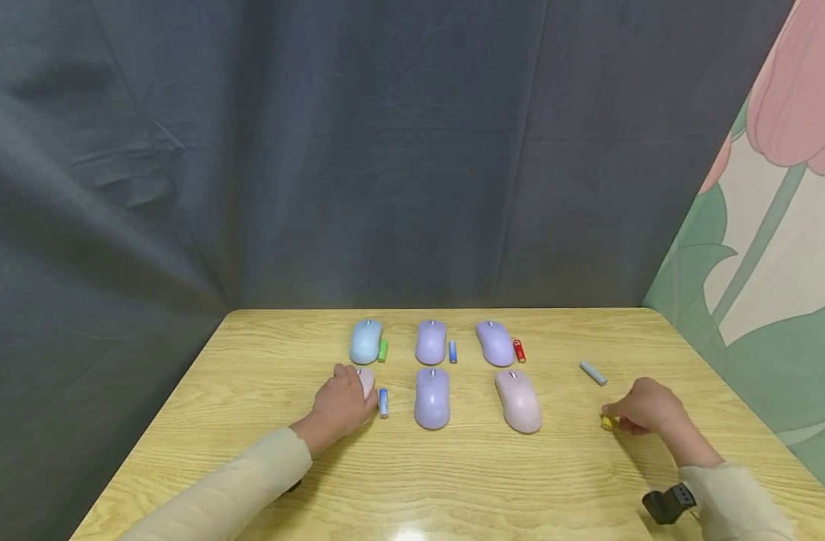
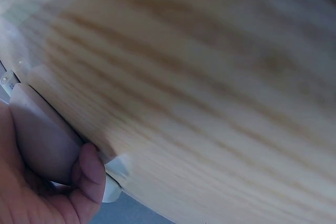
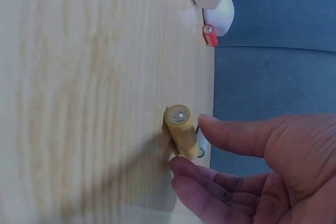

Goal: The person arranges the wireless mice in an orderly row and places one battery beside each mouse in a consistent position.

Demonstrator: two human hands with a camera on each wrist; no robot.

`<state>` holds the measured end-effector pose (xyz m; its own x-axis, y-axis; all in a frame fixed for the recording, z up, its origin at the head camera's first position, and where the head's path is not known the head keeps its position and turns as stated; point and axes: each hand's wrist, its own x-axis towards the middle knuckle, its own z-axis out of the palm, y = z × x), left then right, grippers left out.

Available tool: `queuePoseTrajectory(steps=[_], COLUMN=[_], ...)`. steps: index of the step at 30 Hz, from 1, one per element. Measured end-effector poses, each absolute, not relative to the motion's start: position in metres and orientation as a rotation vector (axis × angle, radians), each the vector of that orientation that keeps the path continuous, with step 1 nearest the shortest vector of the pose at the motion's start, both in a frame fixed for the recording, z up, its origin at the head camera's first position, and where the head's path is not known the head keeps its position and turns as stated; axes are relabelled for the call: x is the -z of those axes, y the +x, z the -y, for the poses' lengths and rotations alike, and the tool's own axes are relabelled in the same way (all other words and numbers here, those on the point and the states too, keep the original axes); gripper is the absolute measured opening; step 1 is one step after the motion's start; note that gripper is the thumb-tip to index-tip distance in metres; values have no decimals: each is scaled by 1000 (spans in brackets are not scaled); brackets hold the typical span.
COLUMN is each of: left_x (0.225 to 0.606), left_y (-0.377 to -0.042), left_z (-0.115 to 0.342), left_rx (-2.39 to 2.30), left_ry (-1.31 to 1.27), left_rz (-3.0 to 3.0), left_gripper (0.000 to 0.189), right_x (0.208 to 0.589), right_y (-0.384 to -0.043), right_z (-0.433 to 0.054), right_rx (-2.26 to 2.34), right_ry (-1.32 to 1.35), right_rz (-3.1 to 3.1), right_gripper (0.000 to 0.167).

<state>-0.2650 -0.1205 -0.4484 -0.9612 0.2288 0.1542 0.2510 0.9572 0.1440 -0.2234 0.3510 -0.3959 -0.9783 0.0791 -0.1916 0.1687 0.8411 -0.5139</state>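
My left hand [image 1: 341, 400] grips a pale pinkish computer mouse [image 1: 366, 382], the front-left one, which is partly hidden under the fingers. The left wrist view shows the thumb against the side of that mouse [image 2: 44, 135]. A blue battery [image 1: 383, 403] lies just right of this hand. Over at the right, my right hand [image 1: 649, 409] is at a yellow battery [image 1: 607, 423] on the table. In the right wrist view, thumb and fingertips are parted on either side of the yellow battery [image 3: 181, 129], with a small gap at the thumb.
A front-row purple mouse [image 1: 432, 398] and pink mouse [image 1: 518, 401] lie between my hands. Behind are a light blue mouse [image 1: 366, 342], two purple mice [image 1: 430, 343], and green [image 1: 382, 351], blue [image 1: 452, 352] and red [image 1: 519, 351] batteries. A grey battery [image 1: 593, 373] lies beyond my right hand.
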Motion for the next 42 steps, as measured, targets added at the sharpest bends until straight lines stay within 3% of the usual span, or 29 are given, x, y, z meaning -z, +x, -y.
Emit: queuePoseTrajectory(steps=[24,42], left_x=[451,452], left_y=[-265,-267], left_z=[121,122], left_rx=[243,207], left_ry=[-370,-376], left_rz=[2951,2963], left_gripper=[47,51], right_x=[398,404], right_y=[-224,-225], right_z=[-346,-343], right_rx=[875,774], right_ry=[181,105], right_rz=[-2854,-2942], right_gripper=[24,32])
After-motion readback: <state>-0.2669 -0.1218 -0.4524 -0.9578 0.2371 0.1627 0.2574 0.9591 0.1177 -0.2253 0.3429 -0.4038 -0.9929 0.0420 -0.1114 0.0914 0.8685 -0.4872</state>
